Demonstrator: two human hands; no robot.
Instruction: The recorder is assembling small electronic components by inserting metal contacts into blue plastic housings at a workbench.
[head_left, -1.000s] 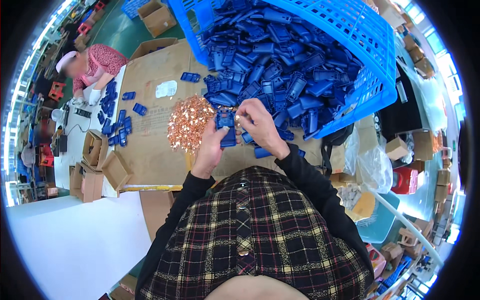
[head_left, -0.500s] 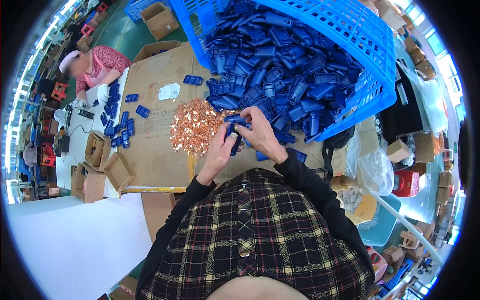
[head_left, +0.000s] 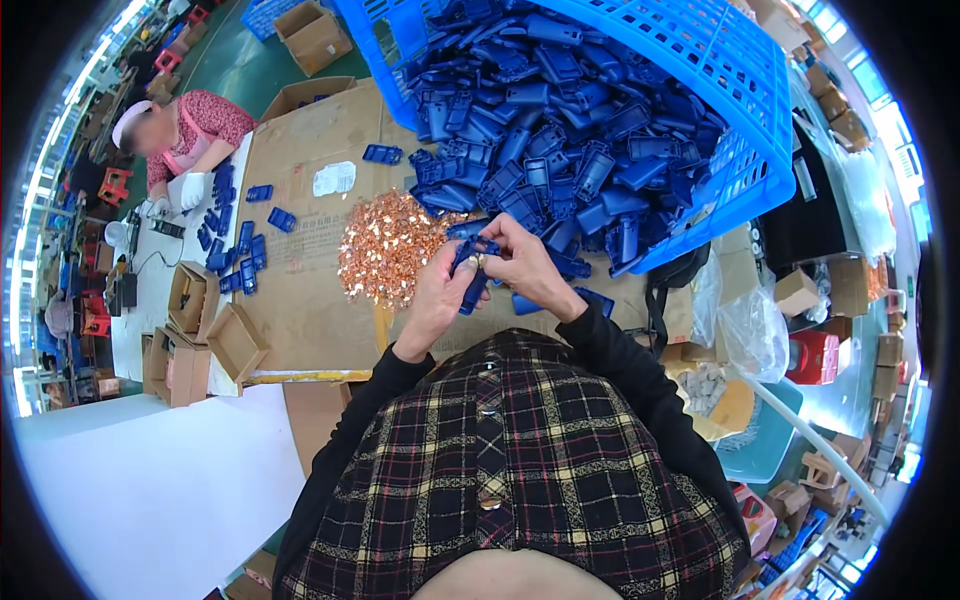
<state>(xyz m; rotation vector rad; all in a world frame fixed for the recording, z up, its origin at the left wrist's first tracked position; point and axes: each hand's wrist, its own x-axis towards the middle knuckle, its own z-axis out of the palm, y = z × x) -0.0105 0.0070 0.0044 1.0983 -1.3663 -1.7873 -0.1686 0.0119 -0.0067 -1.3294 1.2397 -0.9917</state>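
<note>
Close in front of me, my left hand (head_left: 432, 298) is wrapped round a blue plastic casing (head_left: 473, 291), hollow side partly showing. My right hand (head_left: 527, 268) closes on the casing's far end, its thumb and fingertips pressed at the upper part. Whether a small metal piece is pinched there, I cannot make out. Just beyond the left hand spreads a heap of small copper-coloured metal pieces (head_left: 385, 250). A large pile of similar blue casings (head_left: 560, 130) spills out of a tipped blue crate (head_left: 745, 190) onto the cardboard.
Cardboard (head_left: 300, 330) covers the table, with loose blue casings (head_left: 281, 219) at its left. A co-worker (head_left: 195, 140) in pink sits at the white table on the far left. Small open cartons (head_left: 236, 345) stand near the left edge. A black strap (head_left: 655, 310) hangs right of my hands.
The casing and both hands have shifted slightly, the casing now more upright between them. My right fingers stay pressed at its far end. The co-worker's gloved hand has moved a little.
</note>
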